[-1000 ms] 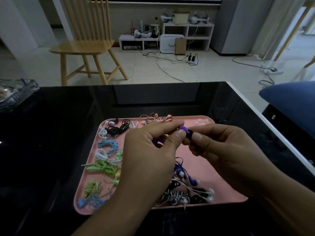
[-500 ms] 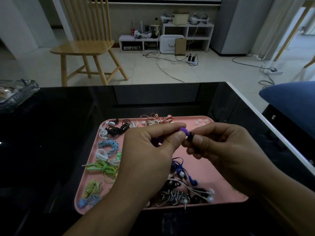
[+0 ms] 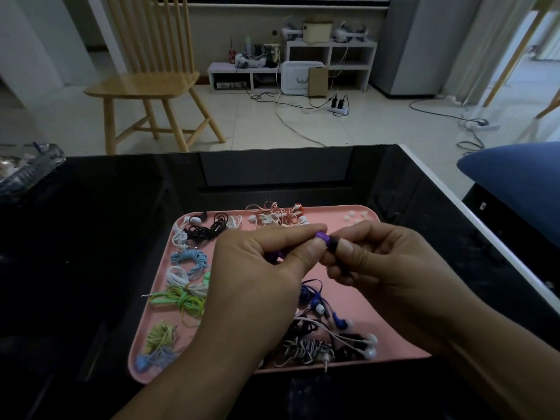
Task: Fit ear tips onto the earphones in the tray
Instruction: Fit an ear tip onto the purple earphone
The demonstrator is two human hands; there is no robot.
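Observation:
A pink tray (image 3: 391, 322) lies on the black table and holds several coiled earphones in black, white, blue, green and red. Above its middle my left hand (image 3: 260, 268) pinches a purple earbud (image 3: 321, 237) between thumb and forefinger; its purple cable (image 3: 274, 256) shows under the palm. My right hand (image 3: 378, 262) pinches a small black ear tip (image 3: 332, 245) against the earbud's end. The two hands touch at the fingertips. A few loose white ear tips (image 3: 351, 218) sit in the tray's far right corner.
The black glossy table (image 3: 91, 253) has its right edge close to the tray. A clear glass dish (image 3: 27, 168) stands at the far left. A wooden chair (image 3: 151, 77) and a blue cushion (image 3: 521, 183) lie beyond the table.
Both hands stay together over the tray; the right fingers have shifted slightly on the black ear tip against the purple earbud. Nothing else moved.

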